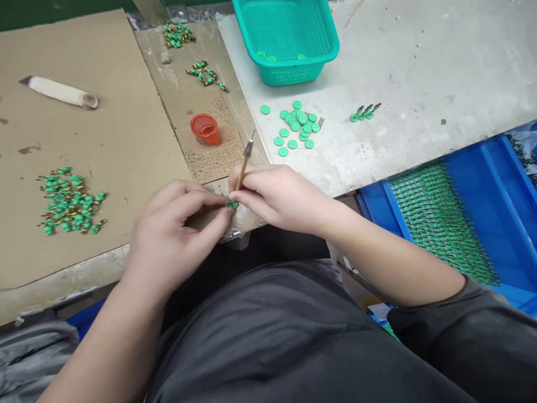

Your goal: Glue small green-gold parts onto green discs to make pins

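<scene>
At the table's front edge, my left hand pinches a small green and dark figurine piece between thumb and fingertips. My right hand is closed round a slim wooden-handled tool, whose grey metal end and thin point stick up. The tool's lower end meets the small piece, though my fingers partly hide the contact. Beyond my hands stands a small red cup with liquid in it. Green button-like discs lie loose to its right.
A teal basket holds a few discs. Small green and gold pieces lie in piles on cardboard. A white tapered object lies at left. Three discs with upright dark parts stand at right. Blue trays hold rows of green pieces.
</scene>
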Tool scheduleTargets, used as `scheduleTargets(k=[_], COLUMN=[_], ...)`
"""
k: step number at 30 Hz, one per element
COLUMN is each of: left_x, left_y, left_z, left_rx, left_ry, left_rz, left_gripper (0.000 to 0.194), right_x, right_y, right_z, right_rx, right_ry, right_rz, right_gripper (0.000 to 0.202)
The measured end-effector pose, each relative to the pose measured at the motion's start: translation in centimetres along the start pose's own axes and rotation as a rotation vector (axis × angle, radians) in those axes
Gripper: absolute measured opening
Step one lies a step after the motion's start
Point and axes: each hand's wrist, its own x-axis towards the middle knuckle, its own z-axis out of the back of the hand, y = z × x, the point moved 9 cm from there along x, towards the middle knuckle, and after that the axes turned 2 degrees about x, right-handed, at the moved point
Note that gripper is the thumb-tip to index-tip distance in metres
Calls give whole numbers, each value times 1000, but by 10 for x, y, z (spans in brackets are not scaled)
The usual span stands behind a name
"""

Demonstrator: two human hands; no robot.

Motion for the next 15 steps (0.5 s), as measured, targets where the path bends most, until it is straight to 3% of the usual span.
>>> scheduleTargets(k=[15], left_x=[2], left_y=[-2], left_z=[0], left_rx=[-11], left_ry=[35], left_rz=[89], left_gripper=[15], right_x=[7], right_y=[8], right_z=[-5], right_rx=[-74], right_ry=[71], right_rz=[80], right_gripper=[27])
